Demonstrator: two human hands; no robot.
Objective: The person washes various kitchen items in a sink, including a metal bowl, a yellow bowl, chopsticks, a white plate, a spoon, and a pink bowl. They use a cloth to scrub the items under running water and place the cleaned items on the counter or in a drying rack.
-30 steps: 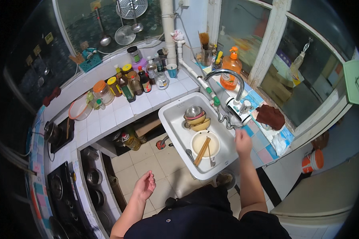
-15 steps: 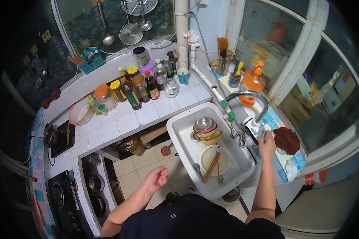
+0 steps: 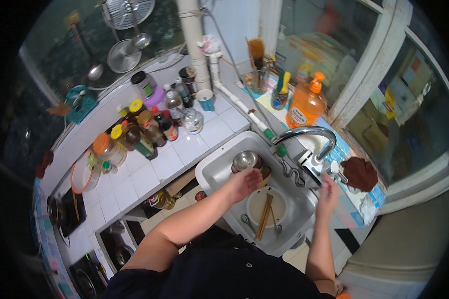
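My left hand hovers over the sink, fingers stretched out and holding nothing. Beneath and beyond it are a small metal bowl and a tan bowl, both partly hidden by the hand. My right hand is just below the lever of the chrome faucet. Its slightly blurred fingers look loosely apart and empty. A white bowl in the sink has wooden chopsticks across it. One spoon lies beside this bowl, another spoon at its near edge.
An orange soap bottle and a brown cloth flank the faucet on the ledge. Several sauce bottles and jars crowd the tiled counter at left, with a blue cup. White pipes run behind the sink.
My left hand has moved right, from beside the sink to above it. My right hand has come down off the faucet lever. The view has shifted toward the sink.
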